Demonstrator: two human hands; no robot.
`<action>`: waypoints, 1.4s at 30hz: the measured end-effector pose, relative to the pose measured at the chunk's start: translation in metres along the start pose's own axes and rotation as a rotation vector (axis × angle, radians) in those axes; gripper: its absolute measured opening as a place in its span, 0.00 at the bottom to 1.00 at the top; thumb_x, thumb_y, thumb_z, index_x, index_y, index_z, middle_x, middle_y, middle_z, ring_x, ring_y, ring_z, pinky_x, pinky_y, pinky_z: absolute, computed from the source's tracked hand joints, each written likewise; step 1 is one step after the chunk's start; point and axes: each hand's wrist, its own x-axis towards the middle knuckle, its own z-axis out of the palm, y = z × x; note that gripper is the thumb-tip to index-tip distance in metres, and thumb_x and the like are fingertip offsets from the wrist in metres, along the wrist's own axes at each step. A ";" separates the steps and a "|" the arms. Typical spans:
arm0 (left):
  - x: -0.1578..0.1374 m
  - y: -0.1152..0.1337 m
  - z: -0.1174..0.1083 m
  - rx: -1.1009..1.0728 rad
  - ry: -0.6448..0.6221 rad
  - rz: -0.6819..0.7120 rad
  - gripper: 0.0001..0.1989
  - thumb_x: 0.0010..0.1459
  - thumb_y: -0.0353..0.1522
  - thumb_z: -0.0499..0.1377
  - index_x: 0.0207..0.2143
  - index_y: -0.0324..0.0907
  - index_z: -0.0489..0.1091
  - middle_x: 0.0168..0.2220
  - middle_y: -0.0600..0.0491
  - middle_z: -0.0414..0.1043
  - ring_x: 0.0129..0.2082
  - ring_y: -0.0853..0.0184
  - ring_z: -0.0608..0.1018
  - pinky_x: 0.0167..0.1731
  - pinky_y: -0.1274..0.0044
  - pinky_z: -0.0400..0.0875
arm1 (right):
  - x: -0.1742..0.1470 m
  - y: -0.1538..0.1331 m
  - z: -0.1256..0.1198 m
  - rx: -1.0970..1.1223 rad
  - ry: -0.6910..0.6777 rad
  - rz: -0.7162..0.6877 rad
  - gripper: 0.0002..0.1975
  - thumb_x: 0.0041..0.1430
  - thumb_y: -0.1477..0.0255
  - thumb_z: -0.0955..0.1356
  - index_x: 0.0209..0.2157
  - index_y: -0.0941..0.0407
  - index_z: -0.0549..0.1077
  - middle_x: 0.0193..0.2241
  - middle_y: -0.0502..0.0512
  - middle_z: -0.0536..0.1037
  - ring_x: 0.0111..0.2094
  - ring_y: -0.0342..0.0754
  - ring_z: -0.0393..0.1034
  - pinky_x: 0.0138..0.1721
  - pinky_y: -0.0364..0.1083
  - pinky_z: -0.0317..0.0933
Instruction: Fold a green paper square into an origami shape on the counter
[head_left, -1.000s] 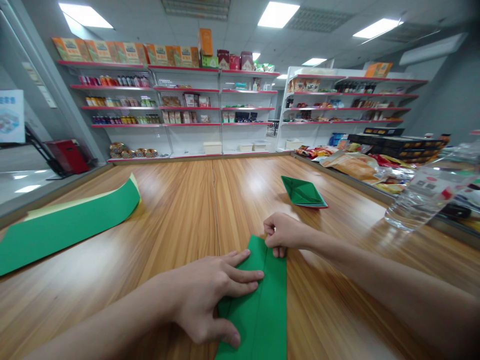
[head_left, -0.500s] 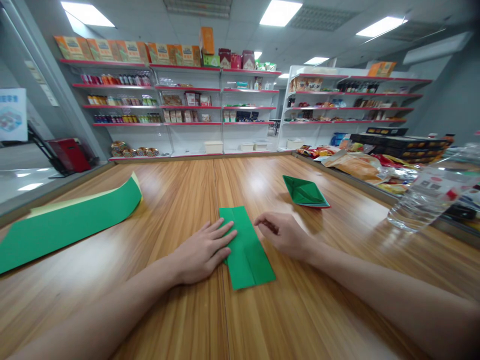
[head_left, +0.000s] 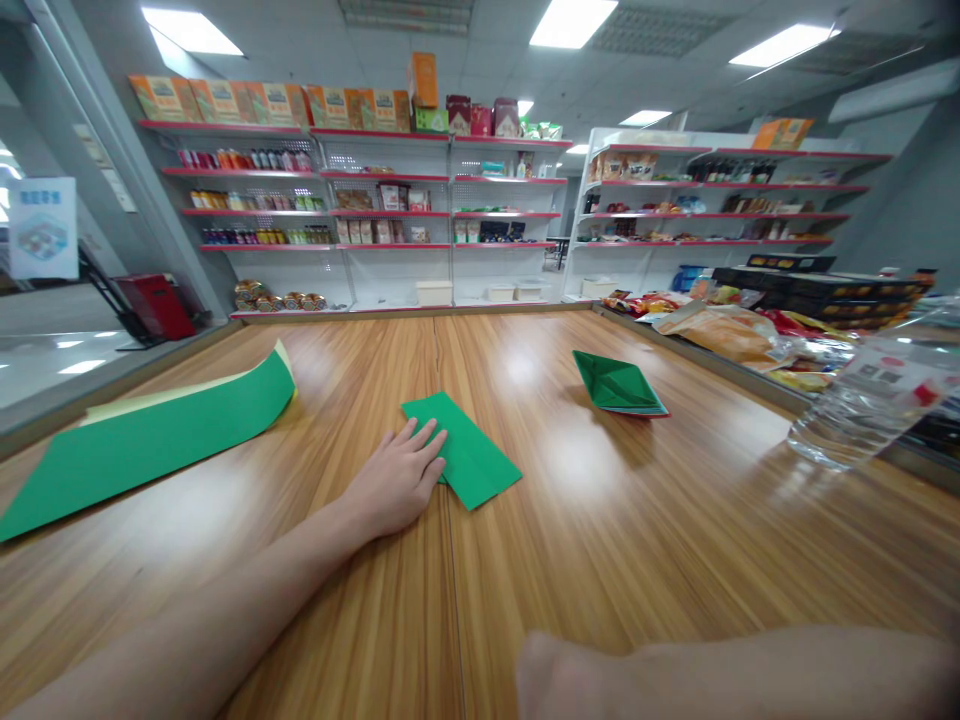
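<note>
A folded strip of green paper [head_left: 474,455] lies flat and slanted on the wooden table [head_left: 570,560]. My left hand [head_left: 405,478] rests on its left edge, fingers spread. Close to the bottom of the view is my right hand [head_left: 562,675], blurred and partly cut off, apart from the paper; its fingers do not show clearly. Farther back on the right sits a folded green paper boat [head_left: 619,383]. On the left lies a larger green sheet [head_left: 157,440] with a pale yellow underside, its far end curling up.
At the right edge a clear plastic bottle [head_left: 847,410] stands tilted in the view. Beyond the table's right rim are snack bags [head_left: 720,335] and black boxes [head_left: 817,290]. Stocked shelves [head_left: 390,179] line the back, and a red case [head_left: 157,305] stands at the left.
My right hand has left the paper's side and come down toward me. The green strip has turned and shifted slightly left and away, with my left hand still on it.
</note>
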 end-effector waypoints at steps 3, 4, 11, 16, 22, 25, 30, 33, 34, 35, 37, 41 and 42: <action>-0.001 0.001 0.000 0.006 0.002 0.002 0.26 0.65 0.42 0.39 0.62 0.41 0.55 0.65 0.47 0.49 0.65 0.53 0.49 0.59 0.57 0.50 | 0.003 0.009 0.000 -0.010 0.092 -0.034 0.13 0.61 0.68 0.62 0.29 0.57 0.75 0.20 0.52 0.76 0.21 0.41 0.69 0.23 0.38 0.58; -0.001 0.001 0.000 0.008 0.004 0.004 0.26 0.65 0.41 0.40 0.62 0.41 0.55 0.65 0.47 0.49 0.65 0.53 0.49 0.59 0.57 0.50 | 0.005 0.012 0.000 -0.038 0.172 -0.006 0.13 0.61 0.70 0.62 0.29 0.59 0.74 0.20 0.53 0.76 0.21 0.41 0.68 0.23 0.39 0.57; -0.002 -0.001 0.003 -0.053 0.105 0.045 0.24 0.64 0.39 0.45 0.60 0.41 0.59 0.63 0.43 0.53 0.63 0.47 0.54 0.55 0.48 0.51 | 0.016 0.023 -0.005 0.144 0.407 0.274 0.11 0.59 0.72 0.62 0.25 0.59 0.70 0.19 0.52 0.72 0.21 0.41 0.64 0.23 0.40 0.57; -0.017 0.030 -0.016 -0.397 0.513 0.407 0.12 0.60 0.28 0.52 0.43 0.41 0.72 0.38 0.47 0.77 0.47 0.58 0.73 0.51 0.60 0.63 | 0.017 0.036 -0.007 0.546 0.434 0.431 0.21 0.63 0.60 0.59 0.24 0.59 0.69 0.11 0.45 0.63 0.12 0.37 0.55 0.14 0.36 0.48; -0.039 0.067 -0.036 -0.766 0.357 0.468 0.08 0.56 0.29 0.52 0.28 0.39 0.69 0.24 0.50 0.68 0.27 0.65 0.70 0.28 0.72 0.65 | 0.016 0.044 -0.007 0.596 0.472 0.386 0.28 0.60 0.52 0.60 0.17 0.58 0.63 0.10 0.45 0.60 0.10 0.36 0.55 0.11 0.36 0.45; -0.041 0.068 -0.036 -0.777 0.305 0.432 0.07 0.56 0.31 0.53 0.28 0.39 0.68 0.25 0.50 0.68 0.27 0.65 0.69 0.30 0.72 0.64 | 0.016 0.042 -0.006 0.584 0.461 0.381 0.28 0.61 0.52 0.60 0.16 0.58 0.62 0.10 0.45 0.59 0.11 0.36 0.54 0.11 0.36 0.45; -0.032 0.060 -0.030 -0.775 0.270 0.359 0.14 0.61 0.32 0.51 0.22 0.41 0.65 0.22 0.52 0.67 0.26 0.68 0.70 0.29 0.74 0.65 | 0.014 0.039 -0.009 0.472 0.444 0.365 0.25 0.65 0.57 0.57 0.21 0.59 0.66 0.11 0.45 0.62 0.13 0.36 0.56 0.15 0.37 0.49; -0.021 0.040 -0.022 -0.632 0.304 0.269 0.13 0.62 0.32 0.49 0.28 0.41 0.70 0.29 0.50 0.71 0.34 0.65 0.73 0.37 0.72 0.68 | 0.013 0.039 -0.015 0.229 0.492 0.334 0.19 0.65 0.65 0.58 0.24 0.59 0.68 0.15 0.48 0.67 0.17 0.38 0.60 0.19 0.38 0.53; -0.017 0.032 -0.019 -0.511 0.317 0.228 0.11 0.61 0.32 0.50 0.35 0.41 0.72 0.37 0.47 0.72 0.42 0.63 0.73 0.43 0.70 0.67 | 0.013 0.039 -0.017 0.125 0.522 0.342 0.16 0.64 0.67 0.59 0.26 0.59 0.69 0.17 0.48 0.68 0.18 0.39 0.61 0.21 0.39 0.54; -0.014 0.024 -0.016 -0.370 0.325 0.196 0.12 0.60 0.32 0.52 0.43 0.41 0.71 0.45 0.45 0.70 0.49 0.59 0.70 0.49 0.66 0.64 | 0.012 0.040 -0.020 0.023 0.557 0.354 0.13 0.63 0.69 0.61 0.27 0.59 0.70 0.19 0.49 0.69 0.20 0.40 0.62 0.23 0.40 0.55; -0.010 0.014 -0.011 -0.161 0.256 0.120 0.20 0.59 0.37 0.54 0.51 0.38 0.69 0.54 0.40 0.63 0.55 0.52 0.65 0.53 0.60 0.60 | 0.012 0.043 -0.024 -0.162 0.615 0.372 0.08 0.60 0.71 0.63 0.31 0.58 0.71 0.25 0.52 0.72 0.27 0.44 0.65 0.29 0.43 0.59; -0.013 0.020 -0.010 -0.086 0.172 0.178 0.17 0.62 0.39 0.51 0.49 0.46 0.71 0.45 0.45 0.69 0.47 0.56 0.70 0.48 0.62 0.65 | 0.011 0.052 -0.028 -0.405 0.596 0.466 0.11 0.58 0.68 0.66 0.40 0.59 0.72 0.37 0.59 0.72 0.41 0.52 0.65 0.43 0.50 0.59; -0.014 0.024 -0.011 -0.099 0.163 0.194 0.16 0.62 0.38 0.50 0.48 0.47 0.72 0.41 0.47 0.70 0.43 0.58 0.71 0.45 0.64 0.66 | 0.010 0.054 -0.028 -0.446 0.566 0.493 0.13 0.57 0.66 0.66 0.41 0.59 0.71 0.38 0.60 0.72 0.43 0.53 0.65 0.44 0.52 0.58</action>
